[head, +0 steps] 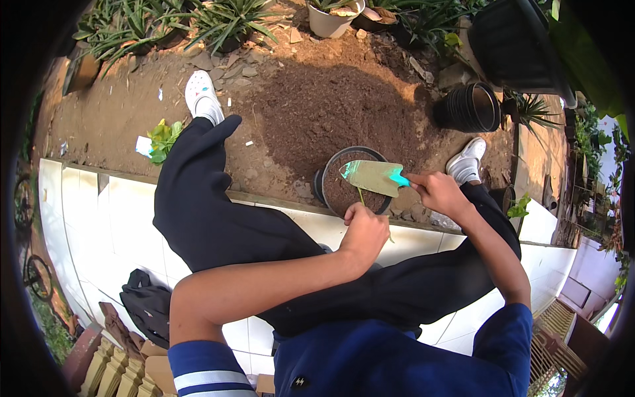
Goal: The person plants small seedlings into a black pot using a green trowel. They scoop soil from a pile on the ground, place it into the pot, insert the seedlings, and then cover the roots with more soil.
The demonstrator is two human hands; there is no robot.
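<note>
My right hand [439, 194] grips the turquoise handle of a garden trowel [373, 177]. Its blade, coated with dried soil and flecked with turquoise paint, lies over a round black plant pot [325, 191] filled with brown soil [340, 196]. My left hand [366, 233] is closed around a thin green plant stem [361, 197] at the pot's near rim. One end of the stem reaches over the soil and passes under the blade; whether it enters the soil is hidden. A pale green tip hangs out below my left hand.
Loose dark soil [327, 109] is heaped beyond the pot. Nested black pots [466, 107] stand at right, below a large dark planter [516, 47]. Leafy cuttings [164, 139] lie at left. A black backpack [146, 305] rests on the white tiled ledge [129, 223]. Potted plants [225, 22] line the back.
</note>
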